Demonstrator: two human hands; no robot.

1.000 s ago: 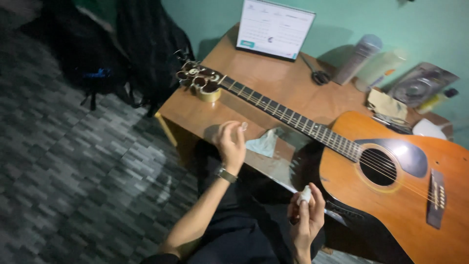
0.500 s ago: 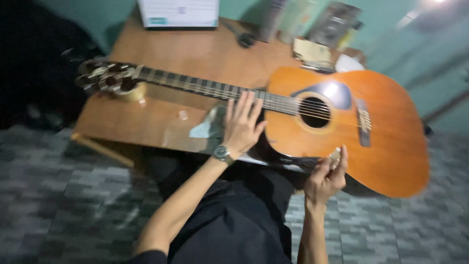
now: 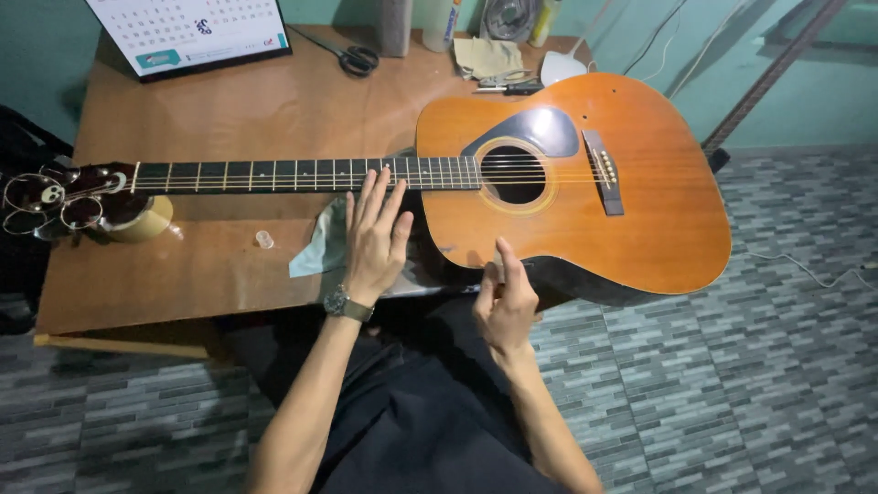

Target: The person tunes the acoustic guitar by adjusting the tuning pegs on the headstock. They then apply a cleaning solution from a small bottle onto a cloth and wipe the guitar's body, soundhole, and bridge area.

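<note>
Guitar (image 3: 585, 174) lies flat across the wooden table (image 3: 229, 101), body overhanging the near edge (neck pointing left). Left hand (image 3: 373, 240) rests flat, fingers spread, on a pale cloth (image 3: 315, 256) by the neck. Right hand (image 3: 505, 302) pinches something small against the body's lower edge; what it is cannot be told.

A wooden table (image 3: 229, 101) stands against a teal wall (image 3: 796, 82) on grey-tiled floor (image 3: 750, 384).

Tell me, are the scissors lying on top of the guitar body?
No, the scissors lie on the wooden table near the calendar, apart from the guitar.
</note>
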